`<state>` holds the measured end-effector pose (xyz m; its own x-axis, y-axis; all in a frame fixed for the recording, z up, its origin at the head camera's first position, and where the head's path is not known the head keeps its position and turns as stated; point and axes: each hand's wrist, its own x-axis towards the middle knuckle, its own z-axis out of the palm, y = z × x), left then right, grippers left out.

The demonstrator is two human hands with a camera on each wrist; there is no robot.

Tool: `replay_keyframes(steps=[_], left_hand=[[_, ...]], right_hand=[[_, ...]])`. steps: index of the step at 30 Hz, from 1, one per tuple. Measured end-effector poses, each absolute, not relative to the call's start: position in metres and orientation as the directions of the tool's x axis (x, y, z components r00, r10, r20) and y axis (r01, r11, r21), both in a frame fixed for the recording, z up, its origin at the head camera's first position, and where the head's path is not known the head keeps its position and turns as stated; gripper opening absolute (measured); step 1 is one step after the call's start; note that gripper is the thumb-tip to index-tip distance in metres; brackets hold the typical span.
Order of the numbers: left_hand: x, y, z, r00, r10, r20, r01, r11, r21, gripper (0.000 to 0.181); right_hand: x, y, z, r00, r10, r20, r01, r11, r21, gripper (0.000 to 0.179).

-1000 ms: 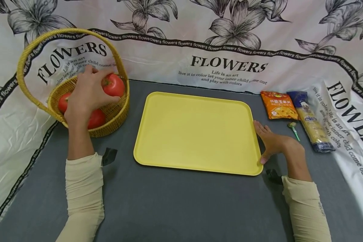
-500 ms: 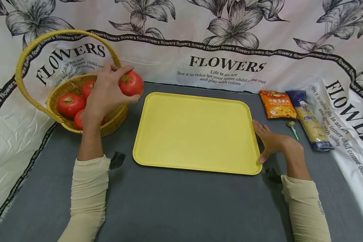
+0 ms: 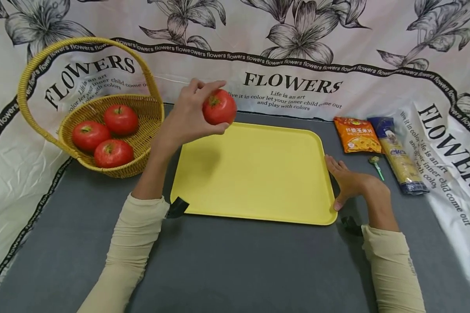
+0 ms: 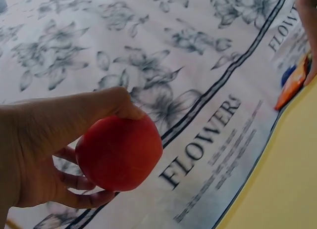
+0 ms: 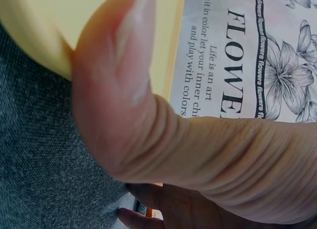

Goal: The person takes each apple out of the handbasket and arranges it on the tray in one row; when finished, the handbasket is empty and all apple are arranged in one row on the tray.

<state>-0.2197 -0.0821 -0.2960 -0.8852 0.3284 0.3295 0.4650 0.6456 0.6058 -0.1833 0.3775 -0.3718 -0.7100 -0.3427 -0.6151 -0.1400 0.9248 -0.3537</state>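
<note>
Above the far left corner of the yellow tray [image 3: 254, 174], my left hand [image 3: 189, 115] holds a red tomato [image 3: 220, 107] between thumb and fingers. The left wrist view shows the same tomato [image 4: 119, 152] gripped from the side, clear of any surface. At the tray's right edge rests my right hand [image 3: 350, 180], its fingers extended and its thumb touching the rim near the front right corner. Up close in the right wrist view, the thumb [image 5: 116, 85] lies against the tray's edge. Three more tomatoes sit in the yellow wicker basket [image 3: 146, 150], one of them a tomato [image 3: 113, 153] near the front.
The basket's tall handle [image 3: 23, 82] arches up at the left. Right of the tray lie an orange snack bag [image 3: 358, 134], a long blue-and-yellow packet [image 3: 403, 161] and a small green-stemmed item [image 3: 377, 167]. Floral-printed cloth [image 3: 203, 26] hangs behind the grey table [image 3: 235, 265].
My left hand has lifted a tomato out of the basket and carried it right, over the tray's far left corner. My right hand stays at the tray's right edge.
</note>
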Motion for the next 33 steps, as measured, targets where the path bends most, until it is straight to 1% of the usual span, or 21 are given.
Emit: replay_keyframes(steps=[7,13,23,29,33], left_hand=[[-0.24,-0.023,-0.295,-0.837,0.454,0.305,0.539,0.591,0.6,0.085],[-0.256,0.025,-0.305,-0.81,0.526,0.258,0.566,0.59,0.575,0.084],[-0.284,0.084,-0.343,-0.791,0.582,0.192,0.552,0.541,0.634,0.081],[-0.292,0.114,-0.368,-0.785,0.595,0.171,0.535,0.514,0.67,0.077],[-0.294,0.129,-0.387,-0.793,0.592,0.143,0.508,0.513,0.692,0.077]], right_hand=[[-0.185,0.378,-0.37,-0.711,-0.343,-0.614,-0.139,0.925,-0.355,0.164],[-0.185,0.377,-0.369,-0.713,-0.311,-0.628,-0.124,0.938,-0.324,0.163],[-0.183,0.379,-0.369,-0.711,-0.319,-0.627,-0.126,0.935,-0.333,0.163],[-0.182,0.378,-0.37,-0.71,-0.331,-0.622,-0.13,0.929,-0.346,0.163],[-0.182,0.377,-0.369,-0.709,-0.338,-0.619,-0.142,0.928,-0.344,0.162]])
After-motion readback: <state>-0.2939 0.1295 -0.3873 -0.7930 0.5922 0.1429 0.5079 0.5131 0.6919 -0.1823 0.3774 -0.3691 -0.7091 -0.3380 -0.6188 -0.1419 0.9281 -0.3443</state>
